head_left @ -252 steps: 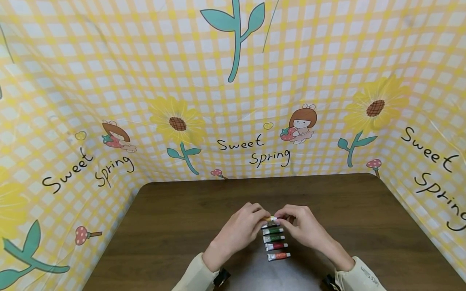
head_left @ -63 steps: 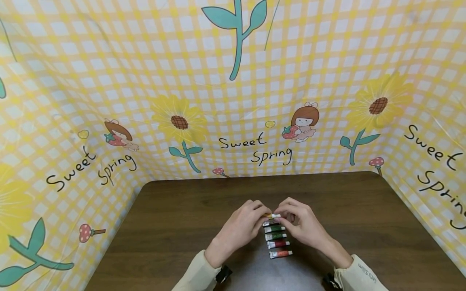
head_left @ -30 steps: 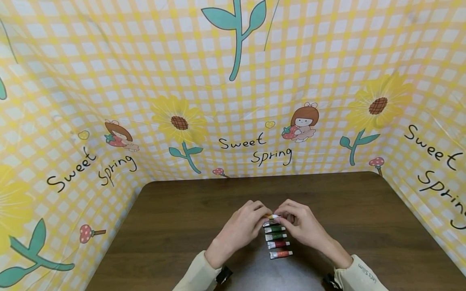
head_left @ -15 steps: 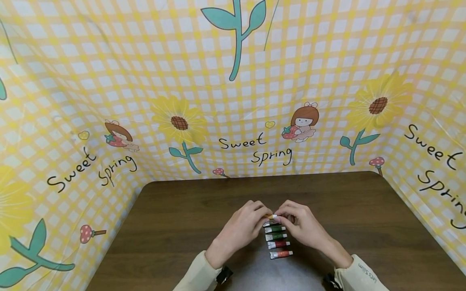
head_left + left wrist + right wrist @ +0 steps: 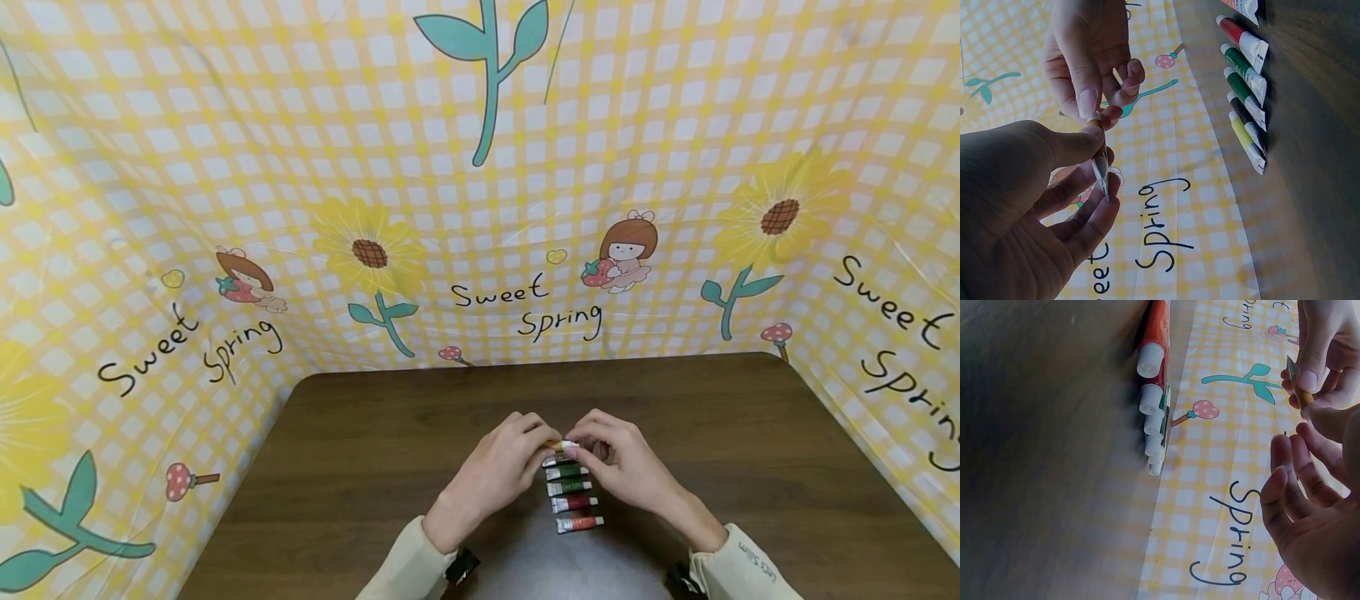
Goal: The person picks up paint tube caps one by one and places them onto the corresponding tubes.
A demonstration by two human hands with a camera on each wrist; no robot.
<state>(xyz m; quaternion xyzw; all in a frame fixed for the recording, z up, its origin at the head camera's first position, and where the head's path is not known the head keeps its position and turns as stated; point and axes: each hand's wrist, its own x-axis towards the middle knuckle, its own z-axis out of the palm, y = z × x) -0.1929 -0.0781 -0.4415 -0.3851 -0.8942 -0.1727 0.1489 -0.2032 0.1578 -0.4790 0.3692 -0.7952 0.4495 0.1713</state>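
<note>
My left hand (image 5: 491,467) pinches a small ochre paint tube (image 5: 1102,164) by its body, thumb on one side and fingers on the other. At the tube's other end my right hand (image 5: 626,467) pinches the white cap (image 5: 1093,117) between thumb and index finger. The tube is held above the table, and fingertips hide part of it. Below lies a row of capped paint tubes: orange (image 5: 580,525), red (image 5: 574,504), green (image 5: 568,487), another green (image 5: 566,472), a dark one (image 5: 558,460) and a yellow one (image 5: 1245,137). Whether the cap is loose, I cannot tell.
The dark wooden table (image 5: 360,450) has rounded far corners. A yellow checked cloth (image 5: 480,217) with flowers and lettering rises behind it and at both sides. Black straps (image 5: 461,567) sit at the wrists, by pale sleeves.
Both hands stay almost in place on the ochre tube. The right fingers shift slightly at the cap, covering and baring it. The row of tubes has not been rearranged.
</note>
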